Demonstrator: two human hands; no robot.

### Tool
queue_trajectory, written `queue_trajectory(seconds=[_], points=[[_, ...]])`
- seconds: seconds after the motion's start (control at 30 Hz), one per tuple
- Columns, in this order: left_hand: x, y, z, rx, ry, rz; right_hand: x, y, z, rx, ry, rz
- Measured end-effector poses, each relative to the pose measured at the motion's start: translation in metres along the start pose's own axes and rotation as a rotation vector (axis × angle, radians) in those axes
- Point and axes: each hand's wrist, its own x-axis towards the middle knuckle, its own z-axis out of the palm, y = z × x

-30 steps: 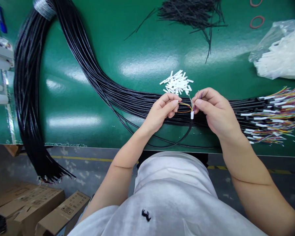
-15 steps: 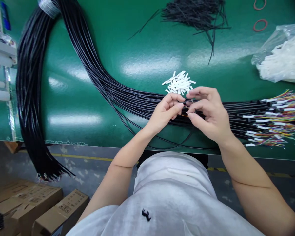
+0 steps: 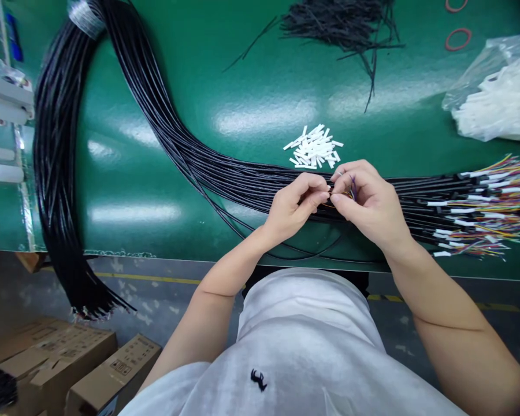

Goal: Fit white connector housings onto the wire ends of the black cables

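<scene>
Over the bundle of black cables (image 3: 238,173), my left hand (image 3: 294,205) pinches a cable end with thumb and forefinger. My right hand (image 3: 368,205) is closed at the fingertips on the thin coloured wires (image 3: 350,193) that come out of that end. The fingertips of both hands almost meet, and they hide most of the cable end. Just beyond them lies a heap of short white tubes (image 3: 314,147). To the right, many cables end in white sleeves and fanned coloured wires (image 3: 509,196).
A pile of thin black strips (image 3: 338,23) lies at the back. A clear bag of white pieces (image 3: 498,95) and red-brown rubber bands (image 3: 458,39) are at the right. The cable bundle loops left and hangs over the table edge above cardboard boxes (image 3: 112,372).
My right fingers have closed in from a spread pose onto the coloured wires. Both hands have come closer together at the cable end, and the view has shifted slightly.
</scene>
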Motion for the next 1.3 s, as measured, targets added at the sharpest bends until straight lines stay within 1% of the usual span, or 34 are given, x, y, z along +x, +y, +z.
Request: queue_trajectory(seconds=[0.17,0.23,0.3,0.37,0.53,0.7,0.83,1.07,1.2,1.3], points=[[0.003,0.007,0.002,-0.171,0.004,-0.109,-0.003,0.003,0.004,-0.119,0.085,-0.125],[0.004,0.008,-0.001,-0.267,-0.045,-0.204,-0.004,0.003,0.004,-0.166,0.114,-0.154],[0.005,0.008,-0.005,-0.379,-0.127,-0.298,-0.005,0.003,0.004,-0.181,0.141,-0.173],[0.006,0.008,-0.008,-0.486,-0.181,-0.362,-0.006,0.002,0.003,-0.175,0.153,-0.190],[0.007,0.007,-0.009,-0.622,-0.186,-0.457,-0.008,0.001,0.004,-0.245,0.161,-0.240],[0.007,0.007,-0.007,-0.627,-0.168,-0.481,-0.009,0.002,0.004,-0.305,0.178,-0.185],[0.007,0.006,-0.008,-0.615,-0.178,-0.459,-0.009,0.002,0.004,-0.335,0.172,-0.205],[0.007,0.004,-0.008,-0.597,-0.198,-0.417,-0.007,0.002,0.005,-0.298,0.172,-0.233],[0.006,0.003,-0.010,-0.580,-0.203,-0.402,-0.007,0.002,0.005,-0.293,0.162,-0.183],[0.007,0.005,-0.011,-0.566,-0.205,-0.435,-0.008,0.003,0.005,-0.300,0.176,-0.170]])
